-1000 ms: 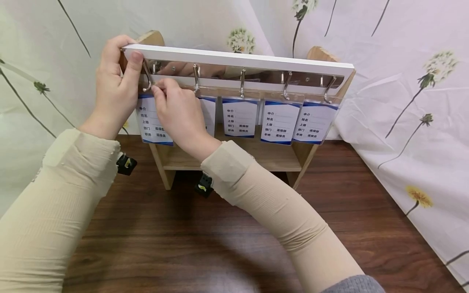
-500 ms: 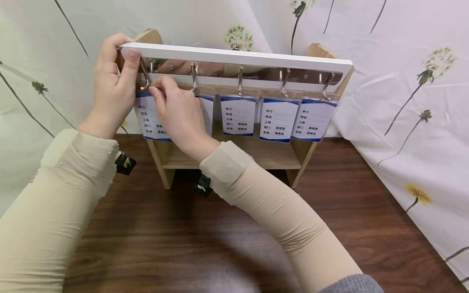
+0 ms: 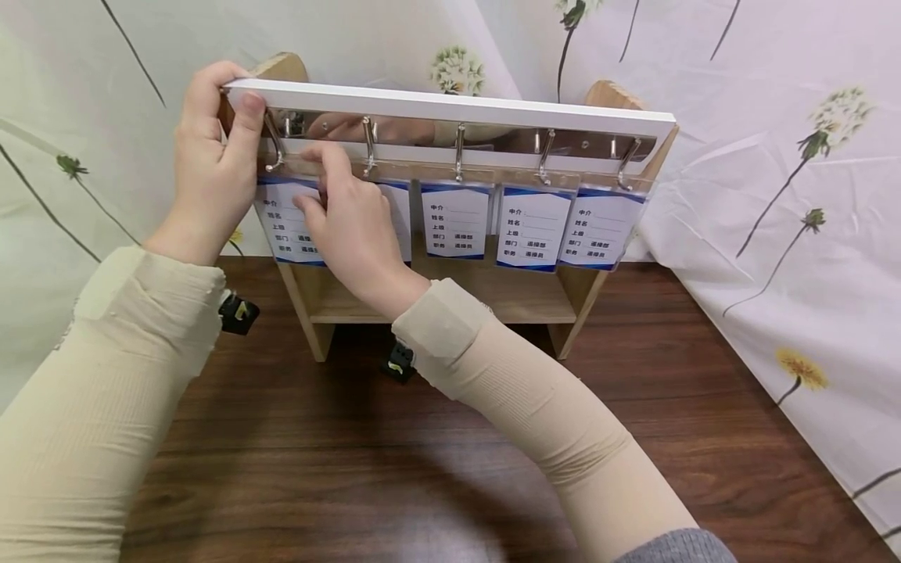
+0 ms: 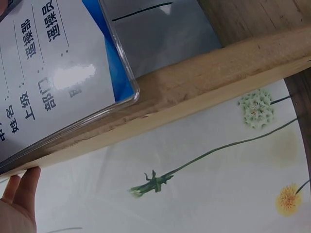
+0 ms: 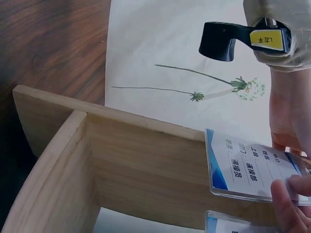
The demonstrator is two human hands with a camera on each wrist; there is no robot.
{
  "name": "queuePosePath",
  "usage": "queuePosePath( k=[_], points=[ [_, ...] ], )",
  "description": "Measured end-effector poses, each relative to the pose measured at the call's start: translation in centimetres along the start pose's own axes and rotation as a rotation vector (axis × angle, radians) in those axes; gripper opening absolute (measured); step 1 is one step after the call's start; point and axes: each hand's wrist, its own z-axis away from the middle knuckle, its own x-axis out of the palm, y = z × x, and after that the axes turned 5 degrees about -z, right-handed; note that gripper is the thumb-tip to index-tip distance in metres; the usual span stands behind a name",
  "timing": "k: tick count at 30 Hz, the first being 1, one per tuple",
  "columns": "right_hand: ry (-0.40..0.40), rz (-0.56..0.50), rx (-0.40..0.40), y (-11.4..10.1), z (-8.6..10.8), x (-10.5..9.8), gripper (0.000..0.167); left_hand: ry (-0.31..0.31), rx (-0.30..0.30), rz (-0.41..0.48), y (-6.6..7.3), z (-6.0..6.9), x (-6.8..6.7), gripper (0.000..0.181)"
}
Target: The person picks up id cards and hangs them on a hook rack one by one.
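Observation:
My left hand (image 3: 211,172) grips the left end of a white hook rack (image 3: 450,95), its thumb on the front face. Just right of it is the leftmost metal hook (image 3: 274,148), above a clear-sleeved name badge (image 3: 281,223). My right hand (image 3: 355,234) is in front of this badge and partly covers the badge (image 3: 401,215) beside it. Its thumb and index finger are apart, with nothing pinched between them. In the right wrist view, fingertips (image 5: 282,199) lie by the lower edge of the first badge (image 5: 248,165). Whether they touch it I cannot tell.
Three more badges hang to the right, among them the middle badge (image 3: 456,219). A wooden stand (image 3: 443,313) with a shelf carries the rack on a dark wood-grain surface (image 3: 422,469). Behind and to the right hangs flower-printed white cloth (image 3: 739,195).
My right thumb and index finger have parted near the leftmost hook, the thumb dropping lower over the badge. The left hand keeps its grip on the rack's end.

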Motion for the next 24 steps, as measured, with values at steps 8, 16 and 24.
queuePosePath(
  k=[8,16,24],
  points=[
    [-0.013,-0.072,-0.012,1.0,1.3,-0.2,0.047,-0.006,0.032,0.003,-0.2,0.2,-0.3,0.023],
    [0.016,-0.208,-0.035,2.2,3.3,-1.7,0.041,-0.007,0.000,-0.017,0.2,0.1,-0.1,0.028],
    [0.076,-0.369,-0.129,3.8,5.7,-4.7,0.033,-0.035,-0.196,-0.051,1.8,0.5,-1.1,0.044]
  ],
)
